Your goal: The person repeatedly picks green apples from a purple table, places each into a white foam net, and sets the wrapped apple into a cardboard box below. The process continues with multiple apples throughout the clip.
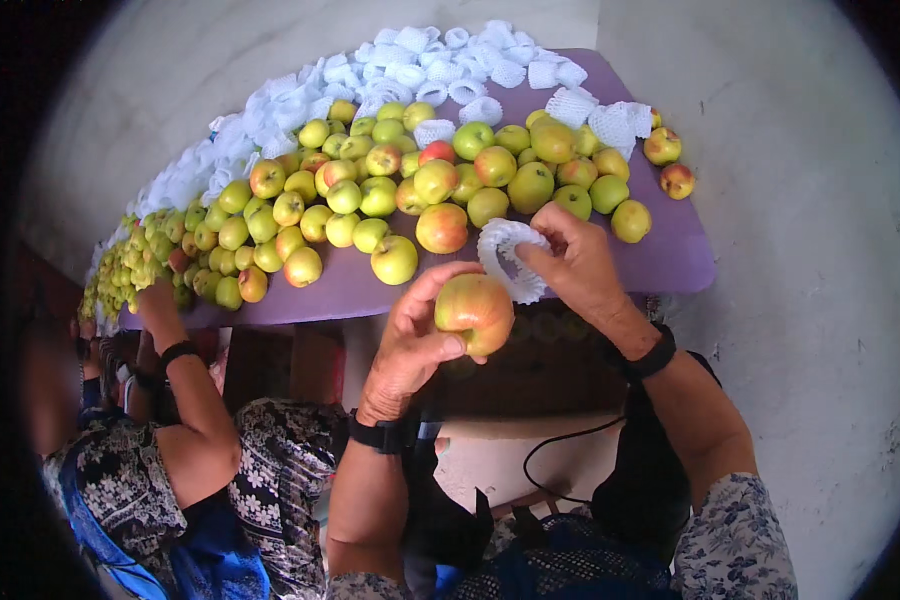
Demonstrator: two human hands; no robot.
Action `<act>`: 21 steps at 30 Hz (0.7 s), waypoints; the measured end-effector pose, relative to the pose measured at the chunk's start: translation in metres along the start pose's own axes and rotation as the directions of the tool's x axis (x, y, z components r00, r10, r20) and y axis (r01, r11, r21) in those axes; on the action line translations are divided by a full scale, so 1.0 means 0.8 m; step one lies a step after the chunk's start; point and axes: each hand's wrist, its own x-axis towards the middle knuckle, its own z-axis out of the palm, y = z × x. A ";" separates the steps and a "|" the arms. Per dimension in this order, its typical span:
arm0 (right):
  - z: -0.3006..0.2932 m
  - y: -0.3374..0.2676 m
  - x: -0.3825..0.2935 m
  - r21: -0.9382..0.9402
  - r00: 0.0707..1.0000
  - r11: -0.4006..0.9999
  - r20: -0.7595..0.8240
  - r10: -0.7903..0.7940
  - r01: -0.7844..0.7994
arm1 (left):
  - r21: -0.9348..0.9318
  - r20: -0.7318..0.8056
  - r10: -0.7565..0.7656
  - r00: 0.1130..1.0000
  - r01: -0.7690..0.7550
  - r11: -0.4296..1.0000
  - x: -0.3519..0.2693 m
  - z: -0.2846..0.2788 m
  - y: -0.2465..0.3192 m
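A yellow-red apple [474,315] rests in my left hand [412,330], with the thumb below and the fingers behind it. My right hand [581,266] pinches a white foam net sleeve [511,259] by its right rim. The sleeve's opening shows, and its lower left edge is right by the apple, perhaps touching it. Just beyond both hands, many loose green, yellow and reddish apples [435,181] are spread over a purple tabletop [570,259]. A larger red-yellow apple [442,228] sits near the table's front edge.
White foam net sleeves [420,64] are heaped along the table's back. At left, a co-worker's hand [157,304] reaches among apples. Below the table edge stands a dark-sided box [529,375] with several round things inside. A black cable [529,454] loops near my lap; a wall [810,262] rises at right.
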 end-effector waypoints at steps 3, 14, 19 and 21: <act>0.004 0.000 0.000 -0.101 0.996 0.992 -0.029 -0.082 0.079 | 0.093 0.010 0.077 0.997 -0.078 0.993 -0.005 0.011 -0.002; 0.025 -0.002 -0.004 -0.154 0.937 0.925 0.081 -0.339 0.347 | 0.139 -0.109 0.197 0.974 -0.182 0.974 0.003 0.026 -0.017; 0.031 0.017 -0.001 -0.028 0.962 0.962 0.042 -0.272 0.273 | 0.224 -0.201 0.200 0.959 -0.154 0.962 0.007 0.014 -0.022; 0.030 0.008 -0.005 0.095 0.991 0.995 0.129 -0.041 0.029 | 0.322 -0.238 0.227 0.944 -0.144 0.936 0.006 0.005 -0.029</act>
